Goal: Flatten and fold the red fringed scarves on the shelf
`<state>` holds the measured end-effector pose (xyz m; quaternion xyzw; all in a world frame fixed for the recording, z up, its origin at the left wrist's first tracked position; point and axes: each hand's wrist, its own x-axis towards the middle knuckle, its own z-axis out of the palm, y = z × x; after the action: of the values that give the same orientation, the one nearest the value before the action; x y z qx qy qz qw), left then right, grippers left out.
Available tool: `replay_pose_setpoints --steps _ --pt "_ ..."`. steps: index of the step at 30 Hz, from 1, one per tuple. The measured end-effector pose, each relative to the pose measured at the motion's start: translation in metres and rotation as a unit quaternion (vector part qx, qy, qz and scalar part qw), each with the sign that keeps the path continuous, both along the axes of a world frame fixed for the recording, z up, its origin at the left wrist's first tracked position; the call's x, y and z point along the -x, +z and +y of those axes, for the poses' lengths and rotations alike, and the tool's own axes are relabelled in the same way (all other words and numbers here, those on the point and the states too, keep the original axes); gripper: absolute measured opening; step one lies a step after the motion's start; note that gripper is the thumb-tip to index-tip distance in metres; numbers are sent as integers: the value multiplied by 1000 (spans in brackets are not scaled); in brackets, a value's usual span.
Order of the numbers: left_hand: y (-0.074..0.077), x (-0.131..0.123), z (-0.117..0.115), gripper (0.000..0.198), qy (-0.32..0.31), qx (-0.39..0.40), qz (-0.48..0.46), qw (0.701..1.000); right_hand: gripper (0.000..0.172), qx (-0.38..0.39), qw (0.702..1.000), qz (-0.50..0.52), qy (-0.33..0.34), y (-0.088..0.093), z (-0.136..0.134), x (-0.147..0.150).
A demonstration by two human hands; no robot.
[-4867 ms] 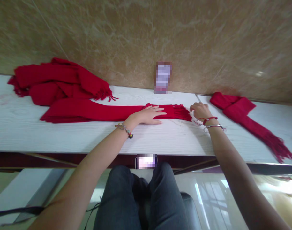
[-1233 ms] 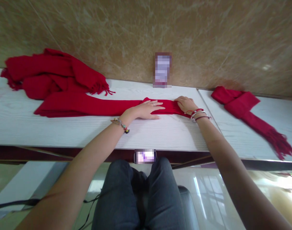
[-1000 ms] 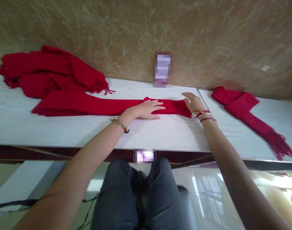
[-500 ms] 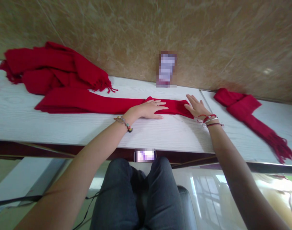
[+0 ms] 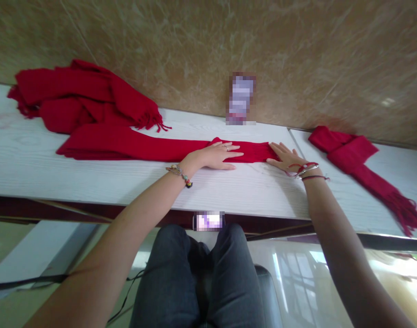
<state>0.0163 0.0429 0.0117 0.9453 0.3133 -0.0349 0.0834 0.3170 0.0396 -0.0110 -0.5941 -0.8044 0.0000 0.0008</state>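
Observation:
A long red scarf point(image 5: 160, 148) lies folded lengthwise in a strip along the white table. My left hand point(image 5: 218, 156) rests flat on it right of its middle, with fingers spread. At the scarf's right end, my right hand point(image 5: 286, 157) lies palm down with its fingers stretched out over the fringe, which it mostly hides. Behind the strip's left end is a loose heap of red scarf point(image 5: 81, 98) with a fringed edge. Whether heap and strip are one piece I cannot tell. Farther right lies another folded red scarf point(image 5: 357, 159), its fringe toward the table's front edge.
A brown marbled wall point(image 5: 181, 50) rises behind the white table point(image 5: 102, 180). A blurred phone-like object point(image 5: 241, 98) leans against it. Another blurred screen point(image 5: 209, 221) sits at the table's front edge above my knees. A dark strap point(image 5: 27, 281) and cord hang at lower left.
My right hand has moved down onto the scarf's fringed end and now covers most of it. My left hand stays flat on the scarf. The whole view has shifted slightly.

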Motion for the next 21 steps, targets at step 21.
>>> replay_pose_setpoints --steps 21 --pt "-1 -1 1 64 5 13 0 1000 65 -49 996 72 28 -1 5 14"
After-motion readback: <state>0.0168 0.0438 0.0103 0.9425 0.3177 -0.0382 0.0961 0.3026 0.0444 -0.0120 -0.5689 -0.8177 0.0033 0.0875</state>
